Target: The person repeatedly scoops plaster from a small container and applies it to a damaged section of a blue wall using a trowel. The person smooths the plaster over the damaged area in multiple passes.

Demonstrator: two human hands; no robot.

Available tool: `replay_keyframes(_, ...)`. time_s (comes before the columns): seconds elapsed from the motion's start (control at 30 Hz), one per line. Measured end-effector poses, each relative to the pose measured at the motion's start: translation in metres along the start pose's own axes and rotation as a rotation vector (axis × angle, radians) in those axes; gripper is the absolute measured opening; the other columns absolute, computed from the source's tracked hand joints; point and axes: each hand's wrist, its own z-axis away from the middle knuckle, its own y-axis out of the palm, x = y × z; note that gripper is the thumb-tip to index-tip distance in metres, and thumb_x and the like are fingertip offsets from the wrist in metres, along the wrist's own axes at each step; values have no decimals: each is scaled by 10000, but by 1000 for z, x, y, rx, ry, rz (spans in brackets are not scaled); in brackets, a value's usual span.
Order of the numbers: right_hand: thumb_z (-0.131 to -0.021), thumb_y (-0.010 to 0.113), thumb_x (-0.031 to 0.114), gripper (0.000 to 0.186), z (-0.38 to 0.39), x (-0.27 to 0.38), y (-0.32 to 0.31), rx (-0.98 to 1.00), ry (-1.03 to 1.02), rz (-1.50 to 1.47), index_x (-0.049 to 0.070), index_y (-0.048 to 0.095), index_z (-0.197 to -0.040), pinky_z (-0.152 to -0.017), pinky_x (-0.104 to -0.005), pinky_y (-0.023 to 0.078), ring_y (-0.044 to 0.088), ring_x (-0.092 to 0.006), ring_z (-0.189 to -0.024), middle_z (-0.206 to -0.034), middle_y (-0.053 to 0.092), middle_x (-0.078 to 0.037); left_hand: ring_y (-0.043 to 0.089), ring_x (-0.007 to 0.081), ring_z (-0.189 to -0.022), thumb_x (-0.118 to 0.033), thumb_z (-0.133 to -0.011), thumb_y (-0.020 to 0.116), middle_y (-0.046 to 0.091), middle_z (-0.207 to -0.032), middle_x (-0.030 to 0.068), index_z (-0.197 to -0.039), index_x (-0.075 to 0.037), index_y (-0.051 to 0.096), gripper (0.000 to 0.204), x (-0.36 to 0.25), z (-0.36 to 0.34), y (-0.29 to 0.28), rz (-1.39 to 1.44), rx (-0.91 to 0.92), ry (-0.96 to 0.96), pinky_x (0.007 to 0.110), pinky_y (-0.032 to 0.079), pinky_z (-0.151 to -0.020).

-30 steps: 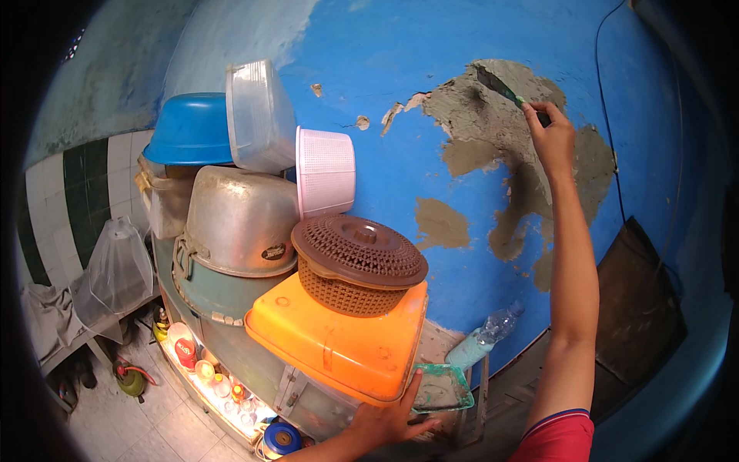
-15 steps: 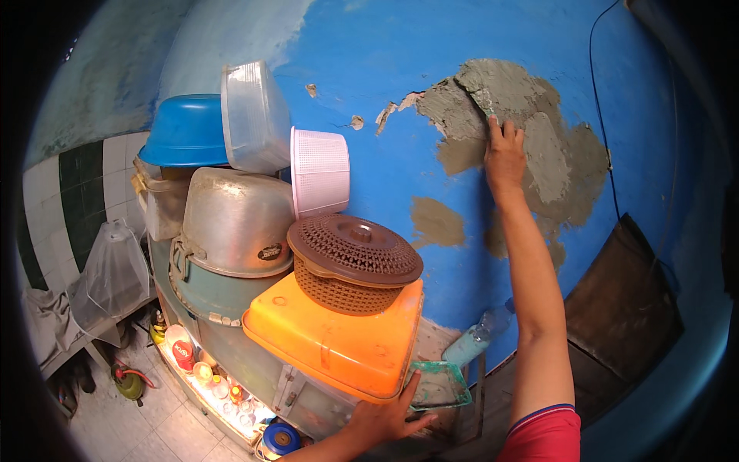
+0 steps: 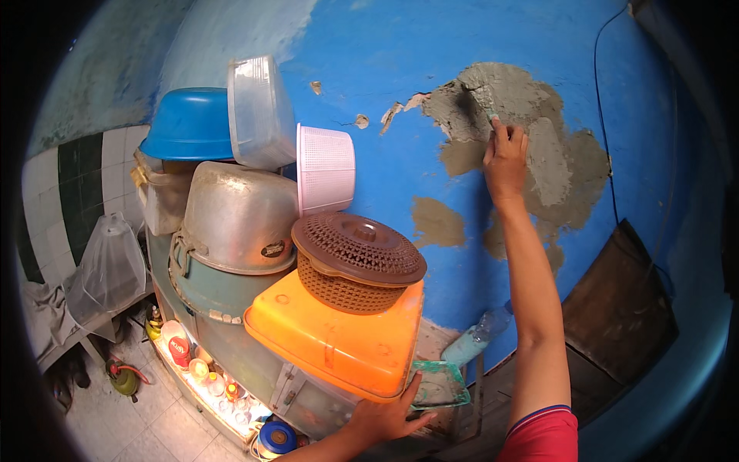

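My right hand (image 3: 506,165) is raised to the blue wall and closed around a mortar-smeared putty knife (image 3: 485,98). Its blade lies against a patch of wet grey mortar (image 3: 504,81), and the lower part of the tool is hidden in my fingers. Low in front, my left hand (image 3: 385,420) has its thumb and index finger spread. The index fingertip meets the left edge of a green tray (image 3: 466,395) with grey mortar in it. Beside that hand is the edge of an upturned orange basin (image 3: 331,331); my other left fingers are partly hidden.
A brown lidded basket (image 3: 358,262) stands on the orange basin. Left of it are a pink basket (image 3: 326,169), a metal pot (image 3: 239,219), a clear container (image 3: 262,115) and a blue basin (image 3: 192,123). A plastic bottle (image 3: 479,337) leans behind the tray. A black cable (image 3: 603,108) hangs at right.
My right hand and the putty knife have shifted only slightly at the mortar patch. The whole view has moved a little; my left hand and the tray stay together.
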Motion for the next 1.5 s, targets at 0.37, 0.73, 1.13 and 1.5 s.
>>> replay_keyframes(0.37,-941,704,66,367,20,-49,-25,49,-20,41,162,713,-1295,-849,-448,568,617,-325,-1056,-1119,621,-99,711,412,-1151,-668,-941,649,694,-1253,316,-1426,5,639,829,0,0,1,-13,-18,-1,480,613,-893)
replay_keyframes(0.73,-962,703,89,322,-10,14,21,114,28,-37,166,715,-1275,-832,-455,574,597,-317,-1082,-1127,605,-83,699,412,-1177,-667,-946,646,688,-1267,316,-1410,13,648,823,-1,-1,-3,-40,-29,11,480,608,-908)
replay_keyframes(1.13,-975,703,78,325,15,-10,4,-11,-18,-86,130,719,-1295,-858,-472,546,587,-349,-1039,-1091,594,-117,738,374,-1085,-664,-944,652,720,-1189,292,-1419,6,642,821,-1,0,-1,-8,-3,-8,450,625,-844)
replay_keyframes(1.5,-993,687,104,314,19,-36,-9,79,17,28,141,710,-1304,-855,-473,555,599,-346,-1043,-1100,601,-109,745,374,-1047,-659,-962,632,723,-1175,285,-1429,9,630,815,3,2,-1,23,27,-11,459,628,-791)
